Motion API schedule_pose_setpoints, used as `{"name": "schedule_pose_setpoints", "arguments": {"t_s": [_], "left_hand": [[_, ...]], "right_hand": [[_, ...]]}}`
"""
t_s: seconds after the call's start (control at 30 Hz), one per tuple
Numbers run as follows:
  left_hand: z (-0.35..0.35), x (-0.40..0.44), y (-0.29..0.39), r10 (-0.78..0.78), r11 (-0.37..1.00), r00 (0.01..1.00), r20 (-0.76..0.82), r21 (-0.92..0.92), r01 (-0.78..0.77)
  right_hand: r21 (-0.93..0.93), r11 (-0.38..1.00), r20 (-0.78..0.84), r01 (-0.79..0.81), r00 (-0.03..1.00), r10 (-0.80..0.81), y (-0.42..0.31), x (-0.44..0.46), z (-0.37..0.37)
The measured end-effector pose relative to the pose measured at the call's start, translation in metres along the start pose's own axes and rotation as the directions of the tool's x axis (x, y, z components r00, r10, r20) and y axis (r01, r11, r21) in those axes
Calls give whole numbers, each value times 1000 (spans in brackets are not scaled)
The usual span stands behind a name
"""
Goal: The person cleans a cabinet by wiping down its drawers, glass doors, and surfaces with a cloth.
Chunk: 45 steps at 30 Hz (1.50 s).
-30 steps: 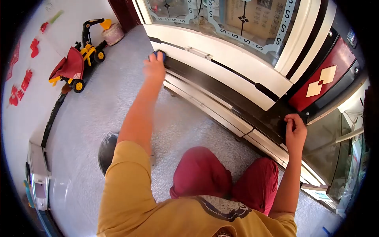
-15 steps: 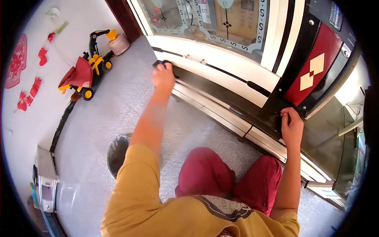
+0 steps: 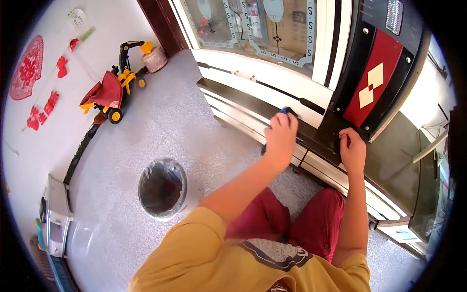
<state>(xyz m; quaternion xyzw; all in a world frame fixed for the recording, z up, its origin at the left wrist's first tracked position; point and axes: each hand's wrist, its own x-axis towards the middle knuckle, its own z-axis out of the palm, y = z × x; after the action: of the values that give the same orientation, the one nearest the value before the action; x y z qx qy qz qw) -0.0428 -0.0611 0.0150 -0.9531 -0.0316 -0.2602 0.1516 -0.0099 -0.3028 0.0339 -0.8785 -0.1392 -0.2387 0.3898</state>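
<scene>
My left hand (image 3: 282, 138) is closed around a small blue-and-black thing (image 3: 289, 112), mostly covered by the fingers, so its kind is hard to make out. It is over the dark ledge (image 3: 233, 97) that runs along the front of the white cabinet (image 3: 272, 85). Farther right, my right hand (image 3: 354, 150) rests at the same ledge, close to the red panel with cream squares (image 3: 372, 80). Its fingers are curled in, and I see nothing in them.
A bin with a dark lining (image 3: 163, 189) stands on the grey speckled floor (image 3: 112, 160) at my left. A toy digger (image 3: 113, 92) is by the wall, near a round pinkish block (image 3: 154, 59). White drawers (image 3: 243, 121) sit below the ledge.
My left hand has moved from the far left end of the ledge rightward and nearer to me, still gripping the blue-and-black thing. My right hand stays at the ledge. The bin shows more fully.
</scene>
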Motion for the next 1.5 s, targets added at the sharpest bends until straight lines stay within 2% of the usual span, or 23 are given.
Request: {"name": "schedule_pose_setpoints", "arguments": {"t_s": [0.1,0.17,0.3,0.4,0.6,0.7,0.8,0.9,1.03,1.13,1.23,1.33,1.4,1.5], "left_hand": [[3,-2,2,-2,996,1000,4,-88,2],[11,-1,-4,-18,988,1000,2,-153,18],[20,11,-36,-61,988,994,94,-133,73],[44,22,-65,-141,980,986,91,-127,152],[96,49,-152,-276,952,954,117,-102,288],[129,64,-195,-331,943,936,120,10,332],[147,83,-229,-403,915,890,211,85,394],[163,97,-261,-462,887,855,235,151,437],[166,116,-293,-507,858,781,366,127,498],[161,117,-290,-514,858,776,365,204,472],[163,104,-276,-472,871,859,197,256,420],[143,96,-245,-455,891,842,291,131,435],[126,80,-211,-398,917,887,234,95,386],[92,54,-152,-271,963,947,171,43,268]], "right_hand": [[19,999,-16,37,999,-37,6,0,1],[34,999,16,-8,1000,7,4,1,-2],[71,997,2,-16,1000,16,1,-1,-1],[24,1000,8,0,1000,0,1,0,0],[34,999,23,-24,999,23,3,0,2],[20,999,24,-29,999,29,1,0,3],[3,1000,16,-5,1000,5,-1,1,3],[-30,999,8,23,1000,-23,-2,2,5],[-21,1000,6,16,1000,-16,1,2,6],[-18,1000,9,13,1000,-13,1,2,6],[-21,1000,-2,10,1000,-11,-2,3,6],[-23,999,-6,26,1000,-26,-3,3,5],[-35,998,-14,52,999,-53,3,2,7],[-57,998,12,5,1000,-4,-6,2,2]]}}
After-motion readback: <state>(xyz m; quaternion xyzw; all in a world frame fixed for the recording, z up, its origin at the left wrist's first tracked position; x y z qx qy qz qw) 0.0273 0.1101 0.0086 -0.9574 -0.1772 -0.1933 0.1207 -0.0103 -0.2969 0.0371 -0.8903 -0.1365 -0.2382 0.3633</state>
